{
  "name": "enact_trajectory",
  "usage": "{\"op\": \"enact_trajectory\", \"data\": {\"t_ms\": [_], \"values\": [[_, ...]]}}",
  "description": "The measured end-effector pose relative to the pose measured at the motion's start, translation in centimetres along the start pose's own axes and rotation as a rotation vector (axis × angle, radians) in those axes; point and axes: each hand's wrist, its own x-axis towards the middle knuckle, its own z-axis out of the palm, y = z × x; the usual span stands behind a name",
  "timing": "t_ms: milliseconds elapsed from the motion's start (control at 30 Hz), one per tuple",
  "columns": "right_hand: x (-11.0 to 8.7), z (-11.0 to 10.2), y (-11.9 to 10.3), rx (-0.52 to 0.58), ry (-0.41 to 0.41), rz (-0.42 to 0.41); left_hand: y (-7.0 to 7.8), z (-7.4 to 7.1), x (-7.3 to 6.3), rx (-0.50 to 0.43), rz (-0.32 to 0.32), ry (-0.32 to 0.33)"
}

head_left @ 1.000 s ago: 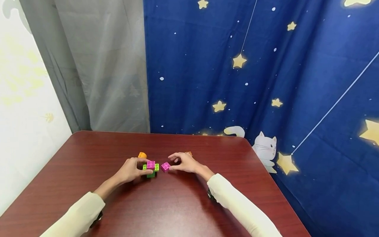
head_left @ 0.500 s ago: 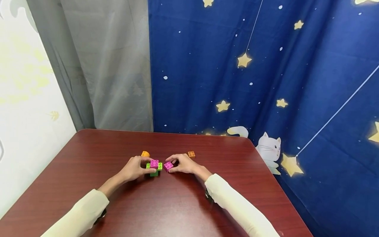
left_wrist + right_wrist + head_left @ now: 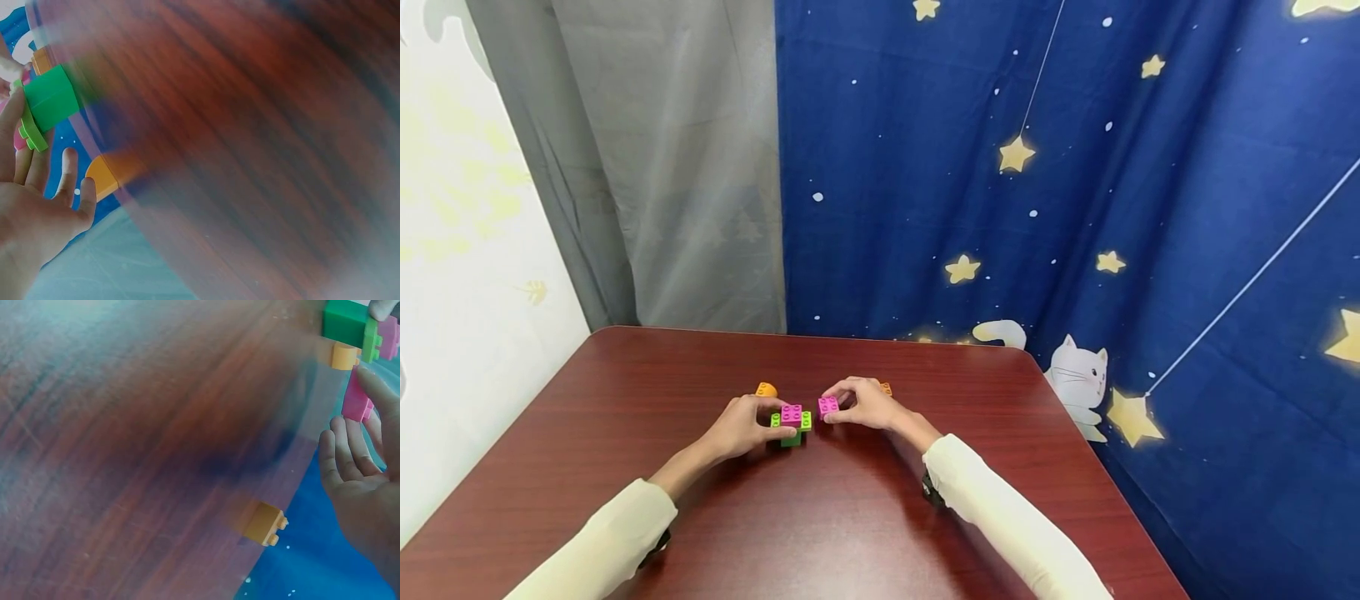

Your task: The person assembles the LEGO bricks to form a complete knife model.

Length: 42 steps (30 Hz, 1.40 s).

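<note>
My left hand (image 3: 739, 429) grips a small stack of toy building bricks between thumb and fingers. The stack has a dark green block (image 3: 51, 99) at the bottom, a wider lime piece (image 3: 29, 125) over it and a magenta brick (image 3: 792, 414) on top. Just to its right, my right hand (image 3: 872, 404) pinches a loose pink brick (image 3: 828, 406) by its sides, studs facing up. In the right wrist view this pink brick (image 3: 357, 399) appears off the tabletop, apart from the stack, with thumb and fingertips on it.
A rounded orange brick (image 3: 766, 389) lies behind the left hand. A square orange brick (image 3: 264, 523) sits behind the right hand, partly hidden in the head view. The dark red table (image 3: 820, 517) ends at curtains (image 3: 880, 208) at the back.
The right hand's fingers have come together on the pink brick, then brought it slightly away from me and turned it straighter. The left hand keeps its hold on the stack.
</note>
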Motion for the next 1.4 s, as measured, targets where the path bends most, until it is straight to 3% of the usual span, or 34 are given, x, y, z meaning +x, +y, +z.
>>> {"op": "enact_trajectory", "data": {"t_ms": [400, 800, 1400], "values": [[0.3, -0.9, -1.1, 0.027, 0.002, -0.035, 0.3, 0.0, -0.1, -0.012, 0.008, 0.002], [0.6, -0.6, -2.9, 0.099, 0.003, -0.090, 0.2, 0.0, 0.0, -0.006, 0.020, 0.007], [1.5, 0.4, -4.6, 0.096, -0.016, -0.132, 0.4, -0.1, -0.2, -0.004, 0.026, -0.013]]}}
